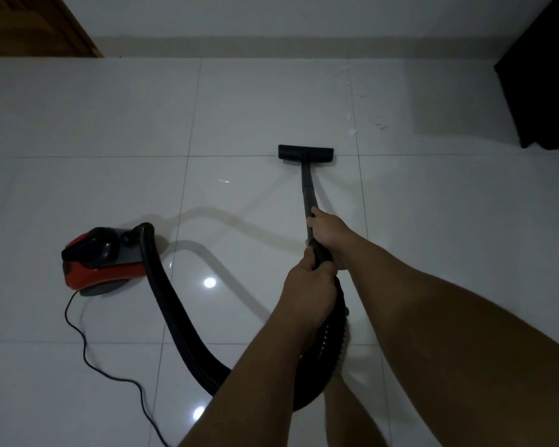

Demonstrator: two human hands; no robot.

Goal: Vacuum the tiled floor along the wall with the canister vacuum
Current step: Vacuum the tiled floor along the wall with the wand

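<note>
A red and black canister vacuum (pixel 102 261) sits on the white tiled floor (pixel 255 108) at the left. Its ribbed black hose (pixel 175 317) loops down and round to the black wand (pixel 308 191). The flat floor nozzle (pixel 306 154) rests on a tile joint near the middle, about one tile short of the wall (pixel 271 27). My right hand (pixel 328 232) grips the wand higher up. My left hand (pixel 310 290) grips the handle end just below it. White crumbs (pixel 352 124) lie along a tile joint right of and beyond the nozzle.
A thin black power cord (pixel 110 366) snakes from the canister toward the bottom edge. A wooden door (pixel 36 24) stands at the top left corner. A dark cloth or piece of furniture (pixel 542 85) stands at the right against the wall. My bare leg (pixel 346 414) shows below the hose.
</note>
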